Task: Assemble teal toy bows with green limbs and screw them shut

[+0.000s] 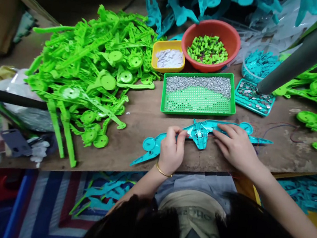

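Note:
A long teal plastic toy part (198, 135) lies on the brown table's front edge. My left hand (172, 149), with a gold bangle at the wrist, pinches the part near its middle, fingers curled. My right hand (236, 146) lies over the right half of the part, fingers pressed down on it. Thin wires run off to the right from under that hand.
A big heap of green plastic parts (93, 73) fills the left of the table (140, 124). Behind the teal part stand a green tray of small metal pieces (199, 93), a yellow tub (167, 56), a red bowl (209, 45), a teal tray (254, 97) and a grey pole (306, 49).

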The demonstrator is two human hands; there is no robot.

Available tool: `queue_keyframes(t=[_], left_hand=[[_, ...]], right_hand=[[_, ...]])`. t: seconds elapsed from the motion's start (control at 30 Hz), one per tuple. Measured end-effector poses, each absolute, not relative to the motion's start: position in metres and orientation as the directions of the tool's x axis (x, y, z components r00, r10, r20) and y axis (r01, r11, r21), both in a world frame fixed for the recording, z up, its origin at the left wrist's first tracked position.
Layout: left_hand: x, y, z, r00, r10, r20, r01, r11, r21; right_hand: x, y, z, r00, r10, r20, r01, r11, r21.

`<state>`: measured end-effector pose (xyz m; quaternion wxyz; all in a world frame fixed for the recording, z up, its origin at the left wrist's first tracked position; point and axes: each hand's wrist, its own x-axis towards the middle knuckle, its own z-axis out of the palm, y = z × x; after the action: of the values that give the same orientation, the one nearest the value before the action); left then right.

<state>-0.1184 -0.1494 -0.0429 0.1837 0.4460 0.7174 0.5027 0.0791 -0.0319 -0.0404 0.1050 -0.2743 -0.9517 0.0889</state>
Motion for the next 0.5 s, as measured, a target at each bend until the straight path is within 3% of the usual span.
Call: queue_keyframes(t=[0.17, 0.33, 0.4, 0.5], left_hand=[[-0.107, -0.133, -0.041, -0.413, 0.911, -0.007, 0.061, 0.035, 0.998], [-0.118, -0.129, -0.037, -0.43, 0.879, -0.204, -0.416, 0.007, 0.91], [-0.131, -0.134, -0.029, -0.52, 0.835, -0.179, -0.38, -0.039, 0.924], [-0.159, -0.151, -0.017, -0.673, 0.739, 0.018, 0.018, -0.008, 1.0]], right_hand=[[0.074, -0.031, -0.045, -0.815, 0.557, 0.16, 0.513, 0.821, -0.249], [0.074, -0.031, -0.044, -0.802, 0.58, 0.141, 0.533, 0.802, -0.269], [0.074, -0.033, -0.043, -0.797, 0.59, 0.127, 0.547, 0.795, -0.26], [0.075, -0.035, -0.035, -0.826, 0.559, 0.071, 0.539, 0.82, -0.19]])
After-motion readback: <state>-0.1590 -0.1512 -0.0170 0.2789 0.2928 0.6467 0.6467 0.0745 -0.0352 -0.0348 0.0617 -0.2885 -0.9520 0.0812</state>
